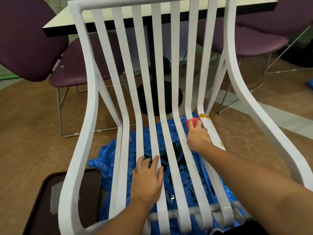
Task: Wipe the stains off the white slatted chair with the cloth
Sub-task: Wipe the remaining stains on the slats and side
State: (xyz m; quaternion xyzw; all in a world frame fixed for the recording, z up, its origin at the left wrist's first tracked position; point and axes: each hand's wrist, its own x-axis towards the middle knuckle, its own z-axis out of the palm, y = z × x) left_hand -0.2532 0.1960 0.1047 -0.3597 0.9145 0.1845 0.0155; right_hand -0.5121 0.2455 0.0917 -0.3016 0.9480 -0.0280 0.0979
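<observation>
The white slatted chair (pixel 159 68) fills the view, its seat slats running toward me. Orange-yellow stains (pixel 204 116) mark the rightmost slat at the bend between seat and back, with smaller spots further down it. My right hand (pixel 198 138) grips a red cloth (pixel 193 122) pressed on the slats just left of the stains. Flat on the middle seat slats lies my left hand (pixel 147 177), fingers spread, holding nothing.
A blue plastic sheet (pixel 108 156) with dark wet blotches lies under the seat. A dark brown tray (pixel 49 197) sits on the floor at lower left. Purple chairs (pixel 28 41) and a table (pixel 62 19) stand behind the chair back.
</observation>
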